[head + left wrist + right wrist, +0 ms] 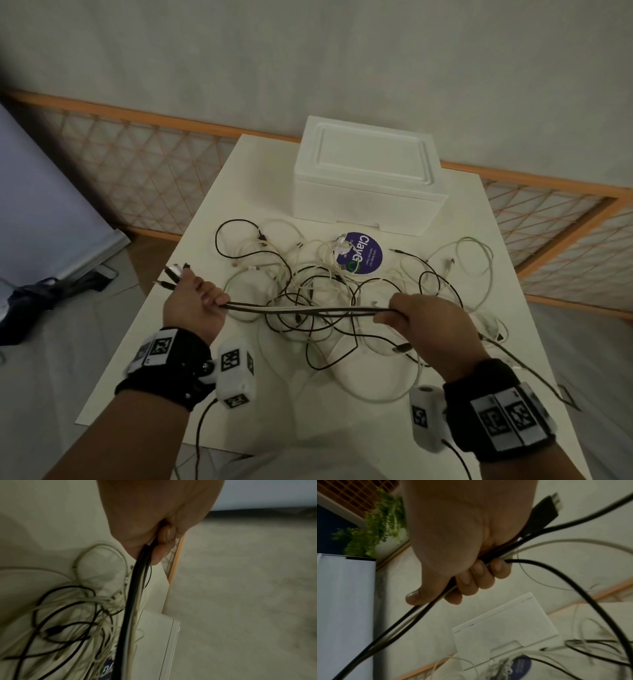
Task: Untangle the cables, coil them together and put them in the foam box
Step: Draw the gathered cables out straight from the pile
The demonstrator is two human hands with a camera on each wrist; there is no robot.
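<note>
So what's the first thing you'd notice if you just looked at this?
Probably the messy tangle of thin black and white cables spread across the white table. Just above it, the left hand and right hand grip a bunch of cables pulled straight between them. Behind the mess sits a closed white foam box, with a round purple sticker in front.

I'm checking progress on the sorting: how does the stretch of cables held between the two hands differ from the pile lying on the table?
The held bundle runs straight and taut from the left hand to the right hand; the loose pile sprawls in crossing loops. The bundle is lifted off the table, while the pile rests on it. The bundle's strands lie side by side; the pile's are tangled. Both mix black and white cables.
</note>
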